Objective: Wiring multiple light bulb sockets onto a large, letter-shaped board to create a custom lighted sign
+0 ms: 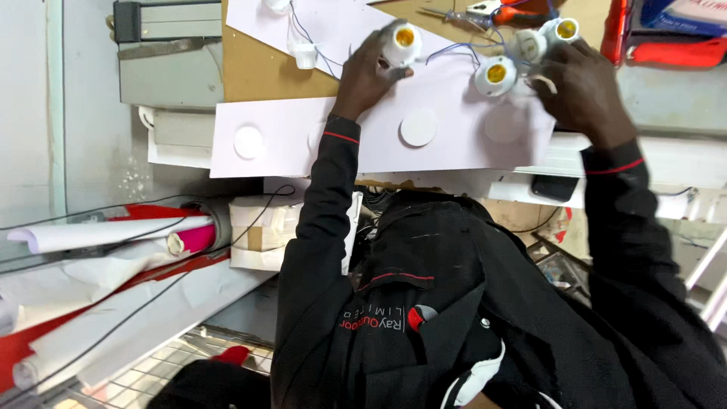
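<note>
Holding a white lamp socket [400, 44], the left hand [367, 76] has its fingers wrapped round the side of it. The socket's open end shows a yellow middle. It stands on a white board [303, 144] that lies flat under both hands.

The right hand [583, 95] is off to the other side, well apart from the left hand. Its fingers are bent and press down on the white board among three more white lamp sockets. One socket [495, 74] is just beside the fingertips, toward the left hand. Another socket [528, 45] is just past the fingers, and the last socket [562, 29] touches the top of the hand. I cannot tell if the right hand pinches one of them or only rests there.

Thin blue and white wires [454, 50] run between the left hand's socket and the group by the right hand. A round white disc [418, 127] sits on the board below the gap between the two hands. Another round disc [248, 141] is far out past the left hand's arm. Past the right hand's fingers lie pliers with orange handles [515, 10]. A brown cardboard sheet [257, 68] lies under the board beside the left hand. Both arms wear black sleeves with a thin red line.
</note>
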